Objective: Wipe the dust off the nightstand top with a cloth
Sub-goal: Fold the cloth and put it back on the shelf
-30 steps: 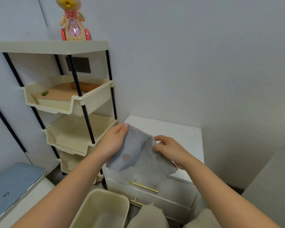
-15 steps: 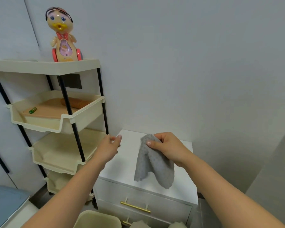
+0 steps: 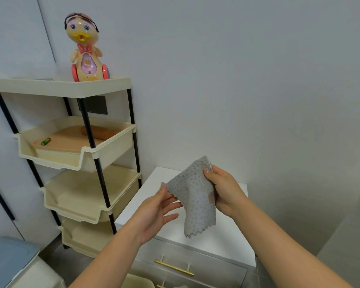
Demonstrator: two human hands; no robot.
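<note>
A grey dotted cloth (image 3: 193,196) hangs in the air above the white nightstand top (image 3: 222,240). My right hand (image 3: 224,190) pinches its upper right corner. My left hand (image 3: 156,210) holds the cloth's left edge between thumb and fingers, the other fingers spread. The cloth's lower tip dangles just over the nightstand surface, whether it touches I cannot tell. The nightstand stands against the wall and has a drawer with a gold handle (image 3: 174,267).
A cream tiered rack (image 3: 104,154) with black posts stands left of the nightstand, a toy duck (image 3: 84,48) on its top shelf. A blue-lidded box (image 3: 6,260) sits at lower left. A cream bin rim (image 3: 139,280) shows at the bottom edge.
My left hand has come over and taken the cloth's left edge, spreading it out. The right hand has kept its hold on the cloth. The view has tilted upward.
</note>
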